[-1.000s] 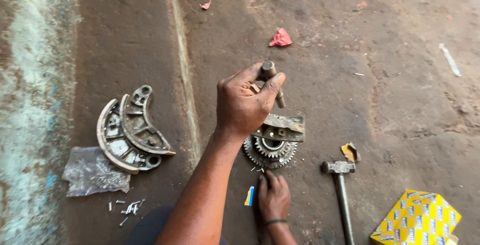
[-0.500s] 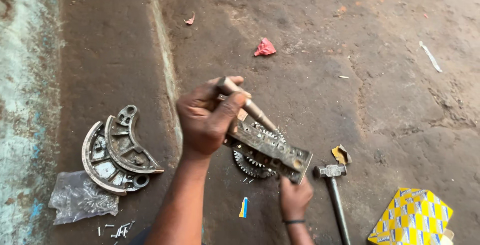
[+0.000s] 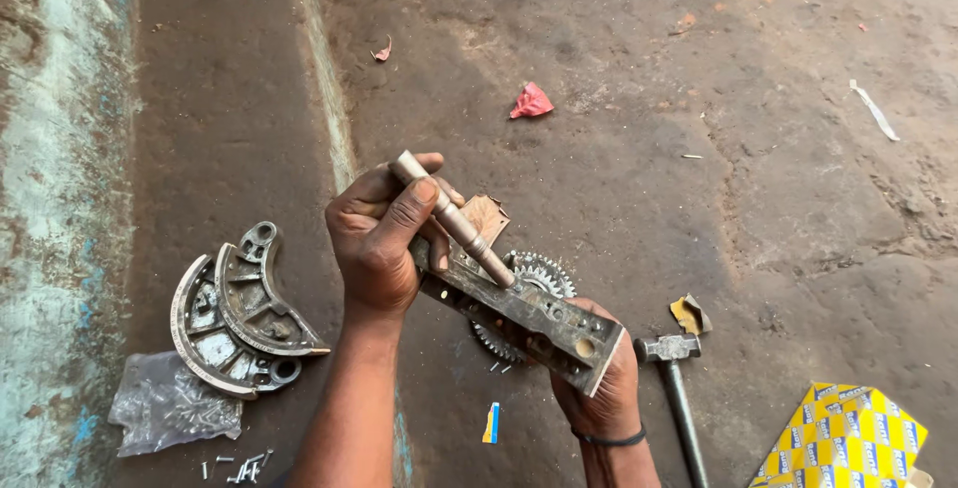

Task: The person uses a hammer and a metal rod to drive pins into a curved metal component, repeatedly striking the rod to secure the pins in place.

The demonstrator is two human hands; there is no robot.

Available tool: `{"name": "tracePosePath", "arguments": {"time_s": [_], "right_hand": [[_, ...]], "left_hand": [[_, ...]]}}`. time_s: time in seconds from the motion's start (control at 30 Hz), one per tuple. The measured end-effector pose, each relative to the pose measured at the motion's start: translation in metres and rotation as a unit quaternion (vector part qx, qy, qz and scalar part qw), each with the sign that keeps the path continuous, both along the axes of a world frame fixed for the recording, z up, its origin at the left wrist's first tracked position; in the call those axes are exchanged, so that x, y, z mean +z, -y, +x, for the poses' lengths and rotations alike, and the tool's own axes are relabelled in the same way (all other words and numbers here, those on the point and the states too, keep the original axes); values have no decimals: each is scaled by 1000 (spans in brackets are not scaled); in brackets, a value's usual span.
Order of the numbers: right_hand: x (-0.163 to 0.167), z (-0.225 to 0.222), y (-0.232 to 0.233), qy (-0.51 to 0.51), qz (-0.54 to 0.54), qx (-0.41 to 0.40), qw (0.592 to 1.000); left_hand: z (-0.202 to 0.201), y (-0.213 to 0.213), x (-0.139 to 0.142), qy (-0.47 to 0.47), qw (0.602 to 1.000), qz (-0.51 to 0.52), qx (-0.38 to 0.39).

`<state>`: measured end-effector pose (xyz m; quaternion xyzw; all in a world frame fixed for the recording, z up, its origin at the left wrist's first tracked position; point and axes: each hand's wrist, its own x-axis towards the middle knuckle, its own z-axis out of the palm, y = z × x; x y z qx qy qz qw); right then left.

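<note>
- Gripping a long grey steel punch rod (image 3: 451, 219) in our left hand (image 3: 377, 248), fingers wrapped round its upper part and thumb laid along it, we rest its tip on the rusty rectangular steel bar with holes (image 3: 519, 313).
- Our right hand (image 3: 599, 393) cups the bar's lower end from beneath, at about 5 o'clock from the left hand; how tightly those fingers close, we cannot tell.
- We judge the bar could twist or drop, since one end appears to hang in the air over the toothed grey metal sprocket (image 3: 529, 283) lying on the brown dirt floor (image 3: 699, 199).
- The punch leans well off vertical, so we think its tip may skid out of its hole and jab the supporting palm.
- The steel-headed hammer (image 3: 669, 350) lies at 3 o'clock, just beside the right hand, so reaching for it would free the bar.
- Small loose rivets (image 3: 239, 466) near the clear plastic bag (image 3: 165, 410) at 8 o'clock could scatter or vanish into the dirt.
- The curved grey brake shoes (image 3: 235, 313) at 9 o'clock lie well apart.
</note>
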<state>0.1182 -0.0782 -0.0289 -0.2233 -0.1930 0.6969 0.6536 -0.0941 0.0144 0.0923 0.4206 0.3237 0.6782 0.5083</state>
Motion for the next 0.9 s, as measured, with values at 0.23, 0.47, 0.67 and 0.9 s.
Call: {"name": "tracePosePath", "arguments": {"time_s": [0.23,0.47,0.67,0.9], "right_hand": [[-11,12,-5,4,-77,57,995],[-24,24,-5,4,-91,67,994],[-23,23,-4,-61,-56,52,995],[-20,10,-1,-119,-55,13,991]], "left_hand": [[3,2,-2,-44,999,18,-19],[8,-7,-10,-3,998,-40,-38],[11,-9,-12,19,998,-48,-29],[7,-10,-12,2,999,-45,-19]]}}
